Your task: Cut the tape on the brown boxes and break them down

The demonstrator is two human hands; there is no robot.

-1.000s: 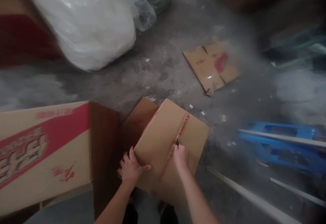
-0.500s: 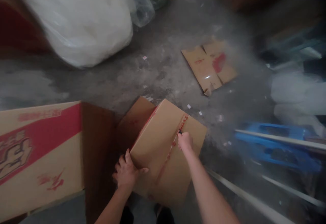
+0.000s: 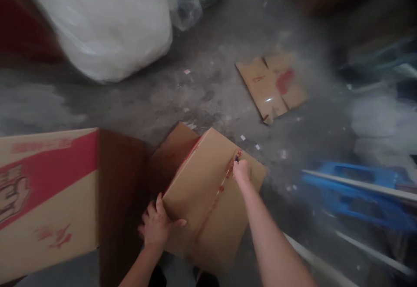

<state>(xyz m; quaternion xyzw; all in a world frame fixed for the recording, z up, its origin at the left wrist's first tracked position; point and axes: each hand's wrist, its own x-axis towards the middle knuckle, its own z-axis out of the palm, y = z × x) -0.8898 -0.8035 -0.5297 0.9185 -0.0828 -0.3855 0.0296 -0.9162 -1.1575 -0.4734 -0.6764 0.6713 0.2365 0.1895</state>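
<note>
A closed cardboard box [image 3: 192, 191] stands tilted in the view just in front of me, a strip of red-printed tape [image 3: 222, 188] running along its top seam. My left hand [image 3: 158, 224] rests on the box's left edge, fingers spread over the side and thumb flat on top. Near the far end of the seam, my right hand [image 3: 243, 171] is closed around a small dark tool [image 3: 236, 159]. The tool's tip is at the tape; most of it is hidden in the fist, so its exact kind does not show.
A large carton with a red band [image 3: 48, 191] stands at left. Another brown cardboard piece [image 3: 172, 148] lies behind the box. Flattened cardboard [image 3: 272, 85] is on the floor [image 3: 208, 91]. A big white plastic-wrapped bundle [image 3: 107, 26] sits upper left, a blue plastic object [image 3: 361, 191] at right.
My right hand has moved a little up the seam with the tool, toward the far edge of the box. My left hand stays on the box's left edge.
</note>
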